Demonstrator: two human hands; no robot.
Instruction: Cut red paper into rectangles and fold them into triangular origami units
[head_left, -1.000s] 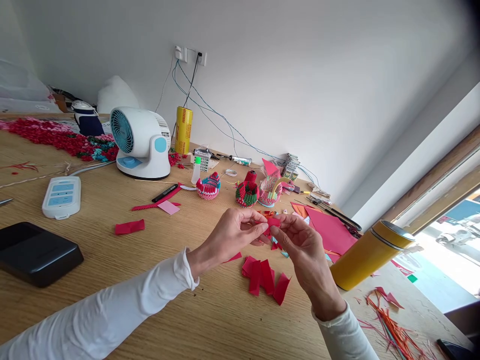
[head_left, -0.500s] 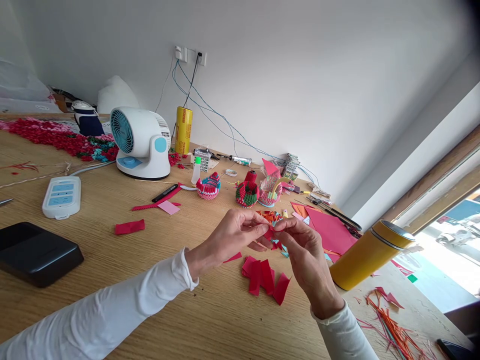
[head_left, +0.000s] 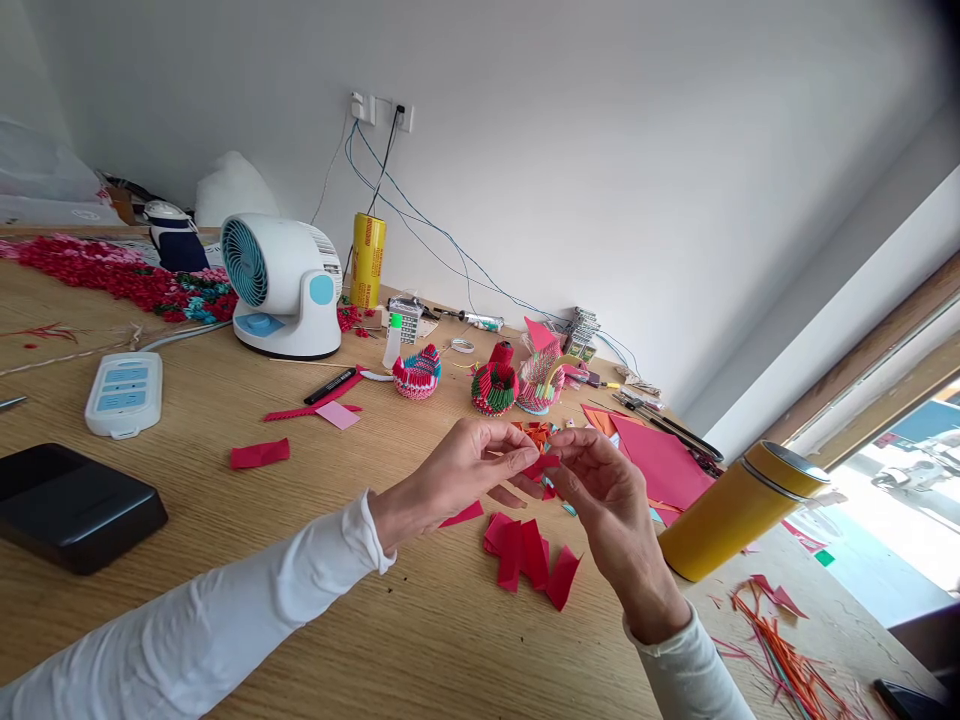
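Note:
A small folded piece of red paper (head_left: 541, 465) is held up over the table between my two hands. My left hand (head_left: 487, 462) pinches its left end between thumb and fingers, with the lower fingers stretched out underneath. At its right end are the thumb and fingertips of my right hand (head_left: 600, 480), closed lightly on the edge. Below them lies a loose pile of red paper slips (head_left: 534, 555). Another red slip (head_left: 463, 515) shows under my left hand. Behind the hands, small folded orange pieces (head_left: 536, 433) are partly hidden.
Folded-paper baskets (head_left: 417, 375) stand at the back near a white fan (head_left: 281, 285). To the right are red sheets (head_left: 664, 460) and a yellow flask (head_left: 742, 510). A black box (head_left: 79, 510) and power strip (head_left: 124, 395) sit left. Orange paper strips (head_left: 787, 660) lie front right.
My right hand's fingertips have parted slightly from my left hand's, and more of the red paper shows between them. The slips on the table have not moved.

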